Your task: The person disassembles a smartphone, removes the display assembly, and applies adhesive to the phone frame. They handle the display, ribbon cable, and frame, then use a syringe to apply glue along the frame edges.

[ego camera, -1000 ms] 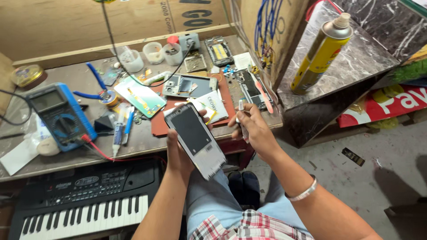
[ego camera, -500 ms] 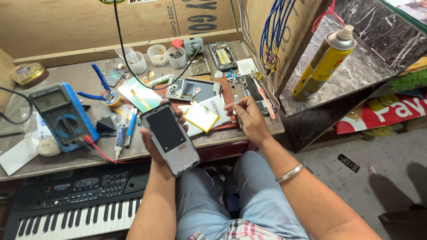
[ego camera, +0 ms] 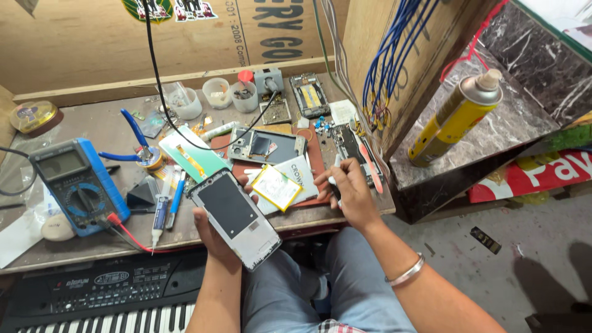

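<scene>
A: What does the left hand hold?
B: An opened phone, gripped tight above the workbench edge.
A: And the right hand?
B: Fingers pinched on a thin tool, mostly hidden.

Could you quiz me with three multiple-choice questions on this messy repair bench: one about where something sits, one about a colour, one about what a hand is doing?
1. Where does the multimeter lie on the workbench?
A. Left of the phone frame
B. On the marble ledge
C. On the keyboard's keys

2. What colour is the body of the spray can?
A. Blue
B. Yellow
C. Black

3. What is the left hand doing?
A. Lying flat and empty on the bench
B. Holding the phone frame up
C. Gripping the spray can

Answers:
1. A, its blue case sits at the bench's left end.
2. B, the can on the marble ledge is yellow.
3. B, fingers wrap the frame's edges from beneath.
</scene>
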`<action>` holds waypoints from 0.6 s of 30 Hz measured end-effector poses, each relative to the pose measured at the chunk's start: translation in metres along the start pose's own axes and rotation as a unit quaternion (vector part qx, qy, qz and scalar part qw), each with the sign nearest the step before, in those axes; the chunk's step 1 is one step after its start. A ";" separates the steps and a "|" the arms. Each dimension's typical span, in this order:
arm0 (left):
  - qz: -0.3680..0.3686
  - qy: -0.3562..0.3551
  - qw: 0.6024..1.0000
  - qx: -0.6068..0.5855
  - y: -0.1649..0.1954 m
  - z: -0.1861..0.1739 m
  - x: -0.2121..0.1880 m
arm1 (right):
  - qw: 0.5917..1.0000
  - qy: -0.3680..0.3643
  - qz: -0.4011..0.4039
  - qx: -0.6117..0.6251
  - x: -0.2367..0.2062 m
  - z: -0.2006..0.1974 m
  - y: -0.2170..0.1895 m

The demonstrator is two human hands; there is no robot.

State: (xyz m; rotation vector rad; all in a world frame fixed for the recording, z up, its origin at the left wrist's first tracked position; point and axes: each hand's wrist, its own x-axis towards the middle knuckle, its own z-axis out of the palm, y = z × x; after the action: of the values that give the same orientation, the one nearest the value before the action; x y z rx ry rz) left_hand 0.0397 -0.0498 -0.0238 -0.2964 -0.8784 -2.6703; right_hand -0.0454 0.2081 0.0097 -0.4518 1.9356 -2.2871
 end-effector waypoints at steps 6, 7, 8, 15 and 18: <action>0.006 0.010 1.000 -0.011 -0.002 -0.003 0.005 | 0.994 -0.001 0.016 0.107 0.004 -0.007 0.003; 0.007 0.009 1.000 -0.011 -0.002 -0.003 0.005 | 0.992 -0.003 0.020 0.126 0.003 -0.009 0.004; 0.007 0.017 1.000 -0.004 -0.003 -0.003 0.004 | 0.989 -0.005 0.022 0.144 0.003 -0.011 0.004; 0.008 0.028 1.000 0.003 0.001 0.001 0.002 | 0.978 -0.013 0.066 0.195 0.011 -0.018 0.010; 0.006 0.027 1.000 -0.001 0.002 0.004 0.000 | 0.977 -0.026 0.081 0.198 0.009 -0.022 0.010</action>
State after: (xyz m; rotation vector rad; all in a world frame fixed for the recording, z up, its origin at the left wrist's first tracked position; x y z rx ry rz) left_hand 0.0409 -0.0489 -0.0201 -0.2277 -0.8545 -2.6552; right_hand -0.0619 0.2250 -0.0015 -0.2928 1.3828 -2.4365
